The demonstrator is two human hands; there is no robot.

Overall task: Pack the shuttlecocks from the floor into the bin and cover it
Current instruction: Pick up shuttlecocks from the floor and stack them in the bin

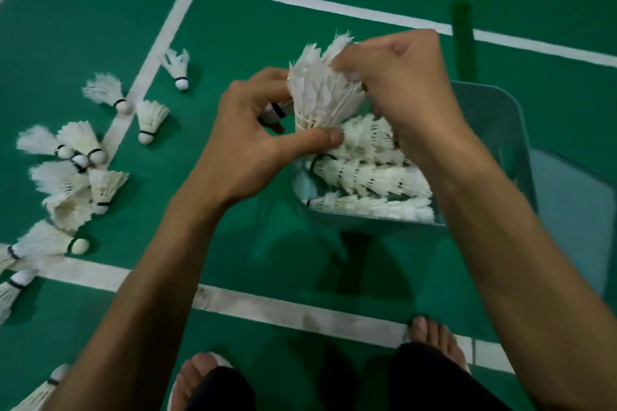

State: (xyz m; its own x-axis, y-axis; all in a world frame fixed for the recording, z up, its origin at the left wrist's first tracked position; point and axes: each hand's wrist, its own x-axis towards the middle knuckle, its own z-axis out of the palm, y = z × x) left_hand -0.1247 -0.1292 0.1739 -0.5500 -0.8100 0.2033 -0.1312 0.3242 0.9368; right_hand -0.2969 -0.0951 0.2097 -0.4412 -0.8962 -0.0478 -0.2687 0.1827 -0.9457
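Both hands hold a nested stack of white feather shuttlecocks (322, 93) just above the left end of the clear plastic bin (500, 117). My left hand (263, 143) grips the stack's cork end from below, thumb under the feathers. My right hand (397, 77) closes over the feather tops. Inside the bin lie rows of stacked shuttlecocks (370, 177). Several loose shuttlecocks (76, 173) lie scattered on the green floor to the left, some singly near a white line (150, 120).
The bin's clear lid (577, 210) lies on the floor right of the bin. White court lines (300, 310) cross the green court floor. My two bare feet (434, 340) stand at the bottom, just behind the near line.
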